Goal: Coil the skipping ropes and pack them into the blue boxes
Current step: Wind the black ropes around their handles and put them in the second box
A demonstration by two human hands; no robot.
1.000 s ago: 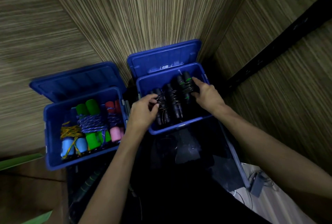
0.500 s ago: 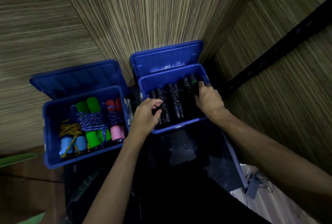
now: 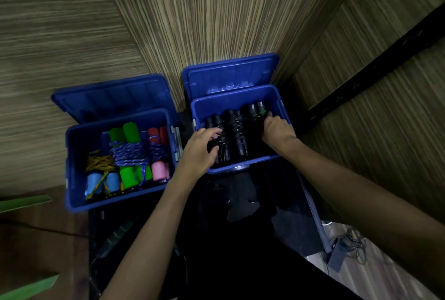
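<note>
Here, two blue boxes stand side by side with their lids tipped back against a striped wood-grain wall. Both hands reach into the right-hand box (image 3: 240, 169), where three bundles of black-handled skipping ropes (image 3: 237, 134) lie packed in a row, their thin cords wound around the handles. The left hand (image 3: 199, 150) curls its fingers over the leftmost black bundle (image 3: 218, 140) and grips it near the box's front left corner. The right hand (image 3: 277, 130) closes its fingers around the rightmost black bundle (image 3: 256, 113), whose handles carry a green ring, close against the box's right wall.

The left-hand box (image 3: 72, 167) holds coiled ropes with foam handles: a green-handled rope (image 3: 127, 152) bound in blue-and-white cord in the middle, a light blue-handled rope (image 3: 101, 179) with yellow cord at the front left, and a rope with red and pink handles (image 3: 157, 152) on the right. Each lies flat on the box's floor, touching its neighbour.

Both boxes rest on a dark tabletop (image 3: 289, 215). A dark adapter with tangled cables (image 3: 342, 249) lies on the floor at lower right, and green leaves (image 3: 24, 202) show at the left edge.
</note>
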